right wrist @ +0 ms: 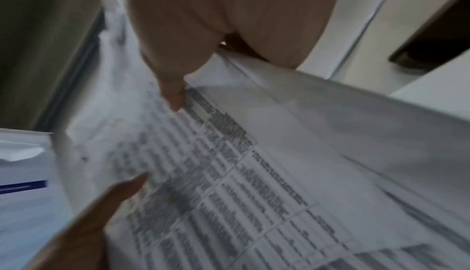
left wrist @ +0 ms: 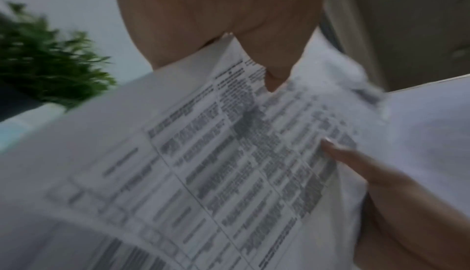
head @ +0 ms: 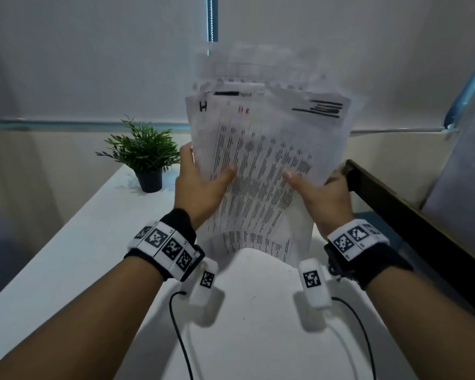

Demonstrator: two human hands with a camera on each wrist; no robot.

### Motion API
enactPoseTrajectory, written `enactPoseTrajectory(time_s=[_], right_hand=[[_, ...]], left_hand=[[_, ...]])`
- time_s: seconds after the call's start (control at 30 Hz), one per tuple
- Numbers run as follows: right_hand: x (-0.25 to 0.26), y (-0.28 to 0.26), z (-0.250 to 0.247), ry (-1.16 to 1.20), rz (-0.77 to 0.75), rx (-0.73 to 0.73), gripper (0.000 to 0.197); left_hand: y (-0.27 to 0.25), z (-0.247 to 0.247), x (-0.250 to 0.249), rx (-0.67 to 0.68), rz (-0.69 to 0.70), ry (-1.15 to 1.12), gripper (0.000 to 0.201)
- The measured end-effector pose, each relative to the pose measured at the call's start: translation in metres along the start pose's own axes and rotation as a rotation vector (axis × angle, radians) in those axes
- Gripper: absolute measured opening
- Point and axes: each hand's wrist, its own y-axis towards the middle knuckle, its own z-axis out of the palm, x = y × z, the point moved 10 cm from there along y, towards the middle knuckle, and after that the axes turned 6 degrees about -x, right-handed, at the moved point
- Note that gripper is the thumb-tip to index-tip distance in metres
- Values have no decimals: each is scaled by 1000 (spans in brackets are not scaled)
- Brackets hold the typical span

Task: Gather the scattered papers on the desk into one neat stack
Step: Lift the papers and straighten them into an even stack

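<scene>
A bundle of several printed papers (head: pixel 261 149) is held upright above the white desk (head: pixel 66 264), its top edges uneven and blurred. My left hand (head: pixel 200 185) grips the bundle's left edge, thumb across the front sheet and fingers behind. My right hand (head: pixel 318 190) grips the right edge the same way. In the left wrist view the front sheet of the papers (left wrist: pixel 229 173) fills the frame, with my left hand (left wrist: pixel 254 57) holding it from the top and the other hand's thumb lower right. The right wrist view mirrors this: the papers (right wrist: pixel 267 183) under my right hand (right wrist: pixel 178 85).
A small potted plant (head: pixel 143 154) in a black pot stands at the desk's back left. A dark wooden ledge (head: pixel 412 212) runs along the right. Another white sheet with a blue band (right wrist: pixel 23 175) lies at the left of the right wrist view. Cables trail near my wrists.
</scene>
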Motion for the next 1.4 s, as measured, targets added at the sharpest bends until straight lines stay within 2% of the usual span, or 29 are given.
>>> enactPoseTrajectory(time_s=[0.13,0.23,0.27,0.3,0.37,0.4,0.47,0.53,0.6,0.7,0.83,0.9,0.97,1.03,1.1,1.17,1.3,1.4], right_hand=[[-36,-6,-10,-5,71,30,22],[-39,-1,-8,-119,62,56,13],[-36,2,-8,-190,50,64,12],[-34,6,-8,-258,30,64,12],[-28,8,-11,-377,-10,55,13],[-27,8,-12,-392,-26,49,17],[-24,6,-14,-309,-46,13,26],[-26,5,-13,-164,41,-31,45],[-21,6,-6,-64,84,-37,37],[-2,11,3,-49,41,7,18],[19,14,6,5,-40,65,19],[8,11,4,19,-25,82,22],[-13,2,1,25,27,90,33],[-36,-6,-4,21,85,96,47],[-45,-11,-6,23,112,100,39],[-39,-8,-4,11,92,109,26],[-14,9,3,92,1,97,24],[-23,3,7,93,46,126,25]], left_hand=[[-17,7,38,123,-141,-50,75],[-22,13,45,150,-100,40,85],[-21,14,43,148,-79,96,80],[-18,14,42,146,-66,160,67],[-14,10,30,114,-27,231,20],[-12,9,21,104,13,228,14],[-11,7,11,73,38,209,25],[-11,6,6,25,49,179,34],[-10,7,6,-17,19,112,37],[-8,12,6,-23,-24,-23,30],[-2,4,-11,-38,43,-33,34],[-3,2,-10,-17,37,-31,40],[-11,5,-1,39,-6,7,49],[-18,5,16,54,-60,11,48],[-22,4,27,56,-96,-13,41],[-20,4,23,48,-76,-25,42],[-6,-3,-4,-9,52,-70,68],[-9,7,10,55,-17,-90,75]])
